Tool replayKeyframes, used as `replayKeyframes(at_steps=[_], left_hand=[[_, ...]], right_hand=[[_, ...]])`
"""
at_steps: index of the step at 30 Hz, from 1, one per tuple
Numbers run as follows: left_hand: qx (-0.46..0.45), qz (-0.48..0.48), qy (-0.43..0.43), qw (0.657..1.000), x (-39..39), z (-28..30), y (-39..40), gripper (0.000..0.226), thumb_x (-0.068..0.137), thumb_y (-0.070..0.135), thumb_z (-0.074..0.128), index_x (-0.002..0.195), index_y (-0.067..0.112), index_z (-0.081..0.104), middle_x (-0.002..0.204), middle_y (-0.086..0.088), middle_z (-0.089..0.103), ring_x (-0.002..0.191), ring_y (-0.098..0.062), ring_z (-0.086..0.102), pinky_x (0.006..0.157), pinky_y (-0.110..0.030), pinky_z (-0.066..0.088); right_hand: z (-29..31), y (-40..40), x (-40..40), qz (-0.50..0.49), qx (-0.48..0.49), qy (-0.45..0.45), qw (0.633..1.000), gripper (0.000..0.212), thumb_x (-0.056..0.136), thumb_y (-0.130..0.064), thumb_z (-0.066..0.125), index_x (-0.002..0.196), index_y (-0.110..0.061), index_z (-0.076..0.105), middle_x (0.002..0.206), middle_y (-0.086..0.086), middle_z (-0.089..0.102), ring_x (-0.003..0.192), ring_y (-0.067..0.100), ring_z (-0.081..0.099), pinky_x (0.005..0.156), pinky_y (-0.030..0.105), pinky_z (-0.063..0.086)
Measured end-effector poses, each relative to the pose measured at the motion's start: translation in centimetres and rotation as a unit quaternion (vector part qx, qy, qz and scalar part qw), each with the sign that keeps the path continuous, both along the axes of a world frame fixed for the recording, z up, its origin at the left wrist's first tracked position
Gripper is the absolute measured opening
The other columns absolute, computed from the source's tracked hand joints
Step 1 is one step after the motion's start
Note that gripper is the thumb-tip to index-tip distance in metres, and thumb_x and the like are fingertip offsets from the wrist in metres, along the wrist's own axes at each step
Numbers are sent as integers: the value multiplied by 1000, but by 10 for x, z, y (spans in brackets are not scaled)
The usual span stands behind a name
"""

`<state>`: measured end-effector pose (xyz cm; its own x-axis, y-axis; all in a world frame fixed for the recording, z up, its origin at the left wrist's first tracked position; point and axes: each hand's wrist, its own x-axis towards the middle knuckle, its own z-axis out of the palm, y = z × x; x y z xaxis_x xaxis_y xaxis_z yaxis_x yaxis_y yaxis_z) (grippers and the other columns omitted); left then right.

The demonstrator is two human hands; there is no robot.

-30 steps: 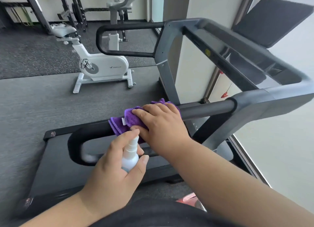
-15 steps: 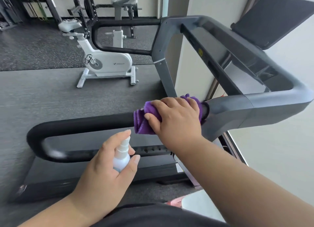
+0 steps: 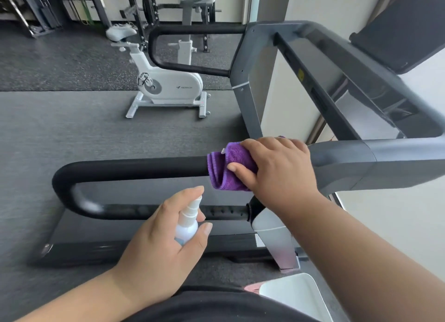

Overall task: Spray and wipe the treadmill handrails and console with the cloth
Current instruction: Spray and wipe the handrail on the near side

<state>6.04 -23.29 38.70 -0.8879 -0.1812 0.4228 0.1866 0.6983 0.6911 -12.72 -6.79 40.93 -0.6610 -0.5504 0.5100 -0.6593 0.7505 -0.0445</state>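
The near handrail [image 3: 134,169] is running bare from its bend at nine o'clock up to the purple cloth [image 3: 228,169], which the right hand [image 3: 277,172] is clamping around the bar. At three o'clock the grey console arm [image 3: 349,162] is blocking that end. Inside the loop, the left hand [image 3: 154,252] with the spray bottle [image 3: 186,225] is occupying the six o'clock gap.

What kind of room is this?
Most likely a gym: there's a treadmill, a white exercise bike and metal weight racks on dark rubber flooring.
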Motion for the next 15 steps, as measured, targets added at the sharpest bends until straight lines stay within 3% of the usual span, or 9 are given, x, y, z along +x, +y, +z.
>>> replayKeyframes(at_steps=[5,15], left_hand=[[9,32,-14,999,16,-4,-25,58,85,46,58,133,64,31,103,21,60,90,-5,62,78,-7,42],[19,47,3,999,40,-5,-99,59,86,42,60,135,61,32,103,20,61,92,-5,63,83,-9,42]], right_hand=[[-1,-35,14,-31,-22,2,999,56,93,-72,30,95,-30,67,85,-6,67,79,26,61,82,41,40],[1,-154,75,25,65,-41,997,64,88,-76,35,118,-27,61,102,-2,66,90,29,60,90,48,39]])
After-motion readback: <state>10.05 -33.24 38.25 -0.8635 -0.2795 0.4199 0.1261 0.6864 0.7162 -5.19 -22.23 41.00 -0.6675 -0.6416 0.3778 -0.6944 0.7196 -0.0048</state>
